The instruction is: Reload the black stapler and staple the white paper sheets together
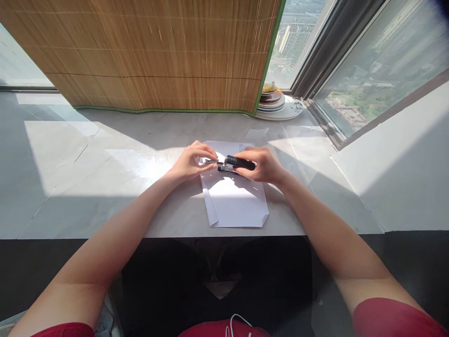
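A black stapler (240, 162) is in my right hand (262, 164), fingers wrapped around its body from the right. Its top arm is lifted apart from the dark lower part (227, 170), and a thin metal piece shows at the left end. My left hand (196, 160) is closed in a pinch around that end, thumb below and fingertips above a small silvery piece (209, 162). Whether that piece is staples or part of the stapler, I cannot tell. Beneath both hands lie white paper sheets (238, 206), with folded corners at the near edge.
The pale counter (87, 178) ends at a front edge close to my body. A bamboo blind (157, 56) hangs at the back. Stacked plates (271, 103) stand in the far right corner, beside the window frame (328, 44). A white wall (403, 154) rises on the right.
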Demonstrator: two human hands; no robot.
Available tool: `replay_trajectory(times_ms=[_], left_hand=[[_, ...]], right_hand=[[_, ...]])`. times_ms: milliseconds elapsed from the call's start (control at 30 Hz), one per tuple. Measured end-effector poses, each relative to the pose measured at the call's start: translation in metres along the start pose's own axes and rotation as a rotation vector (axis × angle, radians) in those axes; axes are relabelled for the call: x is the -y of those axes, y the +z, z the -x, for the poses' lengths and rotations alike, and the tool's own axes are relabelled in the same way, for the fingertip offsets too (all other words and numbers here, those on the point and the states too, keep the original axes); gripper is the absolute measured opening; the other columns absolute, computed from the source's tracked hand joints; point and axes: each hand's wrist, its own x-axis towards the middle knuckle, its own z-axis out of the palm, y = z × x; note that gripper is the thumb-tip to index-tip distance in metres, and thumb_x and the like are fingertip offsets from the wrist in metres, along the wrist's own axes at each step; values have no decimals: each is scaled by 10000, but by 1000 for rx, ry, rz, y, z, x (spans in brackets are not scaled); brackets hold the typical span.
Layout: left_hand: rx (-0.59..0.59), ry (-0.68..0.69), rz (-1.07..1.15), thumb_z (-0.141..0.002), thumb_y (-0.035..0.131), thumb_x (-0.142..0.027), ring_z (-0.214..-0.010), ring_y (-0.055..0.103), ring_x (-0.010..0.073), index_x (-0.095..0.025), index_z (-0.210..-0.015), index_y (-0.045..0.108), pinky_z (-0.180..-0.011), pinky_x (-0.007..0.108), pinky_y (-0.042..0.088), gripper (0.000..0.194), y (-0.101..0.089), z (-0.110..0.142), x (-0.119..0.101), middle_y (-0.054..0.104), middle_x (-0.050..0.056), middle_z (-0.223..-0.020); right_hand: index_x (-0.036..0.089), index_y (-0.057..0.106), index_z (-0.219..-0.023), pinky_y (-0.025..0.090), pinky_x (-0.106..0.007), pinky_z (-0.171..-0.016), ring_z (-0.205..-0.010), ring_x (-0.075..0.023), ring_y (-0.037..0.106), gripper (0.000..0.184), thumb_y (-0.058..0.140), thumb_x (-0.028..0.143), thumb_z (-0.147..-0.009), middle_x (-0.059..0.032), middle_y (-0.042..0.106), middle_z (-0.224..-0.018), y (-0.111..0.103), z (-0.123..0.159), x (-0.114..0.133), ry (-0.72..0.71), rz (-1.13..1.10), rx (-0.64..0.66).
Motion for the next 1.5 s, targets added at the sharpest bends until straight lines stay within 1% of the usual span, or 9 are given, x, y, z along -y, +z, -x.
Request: replay_trajectory(times_ms=[567,800,1000,1100,1200,1267,1333,1433,1500], left_hand=[[-13,-79,12,-882,895,-411,-1040,657,292,-283,-987,895,-719,380,540,166,-3,1,-2,836,95,-1076],[-12,13,-16,-933,864,-426,-992,667,263,-305,-987,889,-885,446,539,135,-5,1,5,832,73,-1061],[85,117,51,-844,925,-574,-982,681,249,-270,-967,845,-897,412,517,338,3,-3,0,810,77,-1031],[124,120,-5,-894,877,-560,-949,671,231,-267,-925,805,-923,408,493,303,6,-4,-3,794,65,-1020],[170,116,-18,-914,841,-588,-943,658,228,-268,-899,788,-914,400,489,324,4,-4,-5,787,58,-1001],[137,88,-13,-873,853,-656,-984,652,240,-269,-927,793,-908,393,500,396,1,-4,-6,787,59,-1019],[24,15,-27,-911,798,-688,-1040,648,252,-263,-977,792,-933,400,511,430,-2,-5,-4,791,62,-1063],[-157,-128,-158,-1049,656,-559,-1139,635,267,-253,-1060,787,-1046,450,494,333,-2,-5,3,788,77,-1183],[-157,-213,-284,-1042,673,-471,-1239,601,298,-264,-1173,788,-1119,499,466,271,2,-5,10,751,93,-1326]], right_hand=[[248,837,-1043,457,-353,-699,-755,-197,627,185,768,377,-930,-35,747,-847,-12,2,-11,36,8,-21],[273,844,-1079,481,-358,-708,-788,-198,632,167,766,355,-955,-27,748,-873,-25,4,-21,-3,-76,0],[267,822,-1089,509,-358,-794,-769,-171,621,141,720,359,-1058,-17,794,-925,-2,-4,9,-261,-254,15],[283,817,-1089,496,-342,-779,-769,-169,620,112,719,331,-1066,-7,807,-947,12,-7,20,-299,-292,21],[290,811,-1078,496,-336,-765,-779,-172,630,80,740,309,-1046,3,807,-945,15,-7,22,-295,-303,24],[286,809,-1102,514,-348,-789,-806,-183,651,95,753,315,-1031,-3,809,-958,11,-7,19,-275,-307,14],[279,808,-1138,538,-374,-831,-854,-202,673,139,737,314,-1024,-17,812,-983,2,-6,14,-224,-277,-8],[279,813,-1162,556,-424,-895,-914,-235,685,203,705,288,-990,-32,815,-1009,-15,-4,-2,-71,-148,-88],[276,815,-1180,561,-452,-911,-953,-264,686,248,703,289,-959,-46,819,-1044,-26,-2,-19,57,-57,-184]])
